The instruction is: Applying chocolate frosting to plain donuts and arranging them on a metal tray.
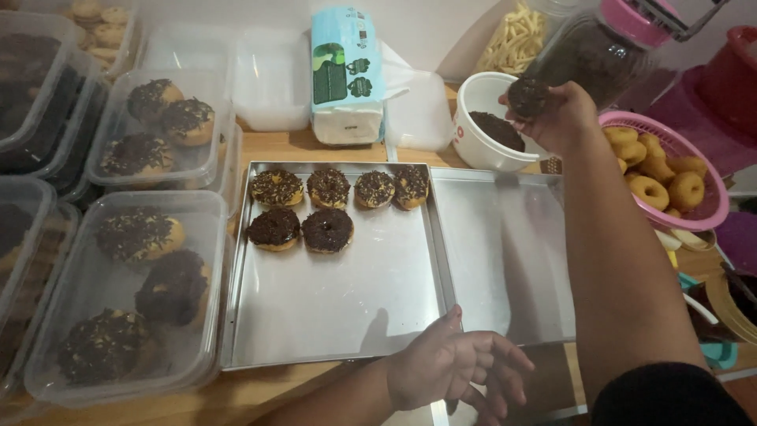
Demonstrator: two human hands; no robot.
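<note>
From the head view, the right hand [556,117] is raised over the white bowl [482,126] of dark sprinkles, beyond the far right corner of the steel tray [339,315], its fingers clamped around a chocolate-coated doughnut [528,96]. The left hand [453,367] rests at the tray's near right corner, fingers spread apart and holding nothing. On the tray's far end lie six sprinkled doughnuts [327,207], four in a back row and two in front of it. A second steel tray [505,252] lies just right of the first. A pink basket [694,197] of plain doughnuts stands right of the bowl. Clear plastic boxes [126,292] with finished doughnuts sit left of the tray.
</note>
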